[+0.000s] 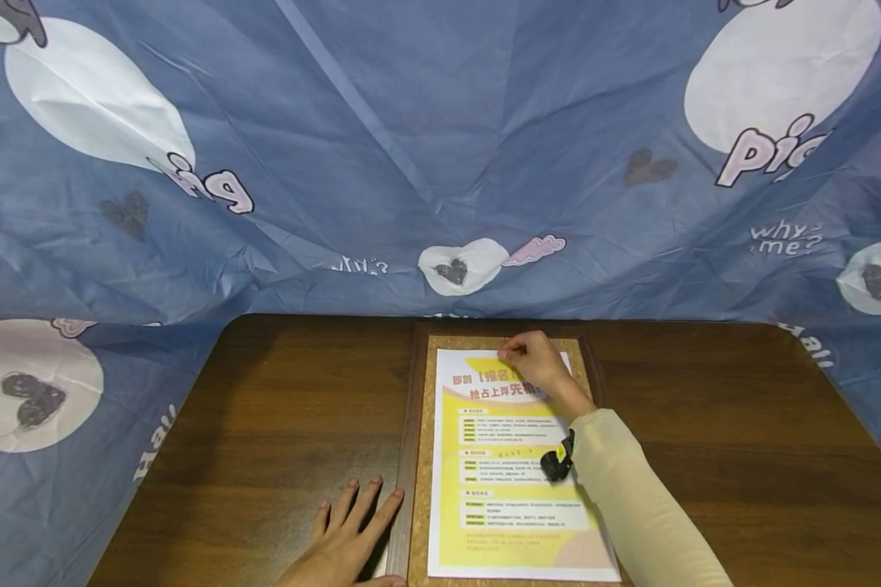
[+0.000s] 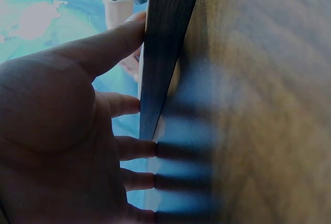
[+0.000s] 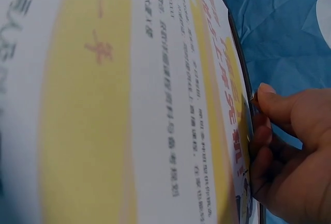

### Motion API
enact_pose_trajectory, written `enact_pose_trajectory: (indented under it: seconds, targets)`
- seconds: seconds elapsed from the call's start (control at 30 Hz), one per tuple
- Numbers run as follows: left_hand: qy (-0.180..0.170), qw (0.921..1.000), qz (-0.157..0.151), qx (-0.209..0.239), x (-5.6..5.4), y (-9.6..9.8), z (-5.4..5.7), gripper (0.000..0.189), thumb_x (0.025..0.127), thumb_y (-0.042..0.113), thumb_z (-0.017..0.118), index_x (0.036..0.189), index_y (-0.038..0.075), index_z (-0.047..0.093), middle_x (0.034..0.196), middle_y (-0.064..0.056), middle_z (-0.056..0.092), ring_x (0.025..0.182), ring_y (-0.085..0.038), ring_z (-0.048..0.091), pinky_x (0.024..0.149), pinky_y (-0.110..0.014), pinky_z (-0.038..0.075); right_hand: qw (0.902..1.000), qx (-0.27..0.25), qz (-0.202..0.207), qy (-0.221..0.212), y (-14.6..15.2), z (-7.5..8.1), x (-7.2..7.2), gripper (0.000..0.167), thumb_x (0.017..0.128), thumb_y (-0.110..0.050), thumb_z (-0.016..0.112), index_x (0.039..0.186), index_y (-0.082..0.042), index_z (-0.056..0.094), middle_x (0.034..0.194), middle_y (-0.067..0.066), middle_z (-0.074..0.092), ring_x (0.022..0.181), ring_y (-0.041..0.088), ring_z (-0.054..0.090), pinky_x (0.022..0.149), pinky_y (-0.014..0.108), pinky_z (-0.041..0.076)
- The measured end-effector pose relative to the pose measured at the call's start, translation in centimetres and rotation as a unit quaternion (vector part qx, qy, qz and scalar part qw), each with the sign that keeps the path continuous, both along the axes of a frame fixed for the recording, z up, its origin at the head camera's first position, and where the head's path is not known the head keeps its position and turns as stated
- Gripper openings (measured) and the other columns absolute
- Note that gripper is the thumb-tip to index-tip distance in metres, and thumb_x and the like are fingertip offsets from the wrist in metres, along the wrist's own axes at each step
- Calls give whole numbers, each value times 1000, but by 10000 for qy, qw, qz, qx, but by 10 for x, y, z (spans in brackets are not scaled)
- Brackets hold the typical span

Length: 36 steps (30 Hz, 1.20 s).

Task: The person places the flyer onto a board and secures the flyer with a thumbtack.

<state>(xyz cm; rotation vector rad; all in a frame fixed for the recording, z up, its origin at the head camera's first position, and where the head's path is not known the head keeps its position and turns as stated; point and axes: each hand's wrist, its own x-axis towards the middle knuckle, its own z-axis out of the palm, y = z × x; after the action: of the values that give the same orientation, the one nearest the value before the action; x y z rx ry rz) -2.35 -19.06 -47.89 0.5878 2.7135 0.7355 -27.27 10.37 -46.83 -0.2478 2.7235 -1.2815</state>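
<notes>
A yellow and white printed poster (image 1: 514, 489) lies on a cork board (image 1: 423, 456) with a brown wooden frame (image 1: 405, 456). At the poster's top edge, my right hand (image 1: 536, 359) has its thumb and index finger pinched together. In the right wrist view a tiny dark pin (image 3: 254, 98) shows between these fingertips, mostly hidden; the other fingers curl against the sheet. My left hand (image 1: 345, 534) lies at the frame's left side with fingers spread and straight. The left wrist view has its thumb (image 2: 135, 27) and index fingertip against the frame, the other fingertips on the table.
Under the board is a dark brown wooden table (image 1: 294, 408). A blue patterned cloth (image 1: 440, 147) hangs behind it and at both sides. On the right wrist sits a black camera (image 1: 556, 463), over the poster.
</notes>
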Motion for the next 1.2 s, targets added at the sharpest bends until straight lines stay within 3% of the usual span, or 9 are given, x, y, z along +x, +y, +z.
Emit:
enact_pose_trajectory:
  seconds: [0.37,0.6,0.83,1.07,1.2]
  targets:
    - [-29,10000,20,48,0,0,-1,89,90,62,60,155,9,30,154,-31,25,135,-61,22,88,-84,22,9982,574,-51,166,-1,-4,-2,17,93,-22,72,92,-6,77,77,2,70,64,16,59,70,38,50]
    - [11,10000,31,41,1,0,-1,89,90,62,60,155,9,31,154,-31,26,135,-61,22,88,-84,23,9972,615,-232,345,-4,-2,-4,13,89,-18,76,85,-5,77,75,2,69,69,17,61,69,35,49]
    - [3,10000,38,81,1,1,-1,88,90,62,60,154,10,31,154,-31,26,135,-61,22,88,-84,22,9970,719,-239,179,-5,-3,-3,15,92,-19,72,89,-6,77,81,4,70,73,20,61,74,39,49]
    - [21,10000,31,26,0,0,-2,90,89,63,60,155,10,31,154,-30,26,135,-61,23,87,-84,23,9980,547,-293,126,-6,-1,-1,16,91,-18,74,89,-3,78,80,6,71,67,18,61,67,36,50]
    - [101,9999,13,-33,0,0,-2,90,89,65,60,154,9,32,154,-30,27,134,-61,24,87,-84,24,9976,505,-421,210,-6,0,-1,14,88,-17,76,87,-4,78,80,6,72,71,20,63,70,37,50]
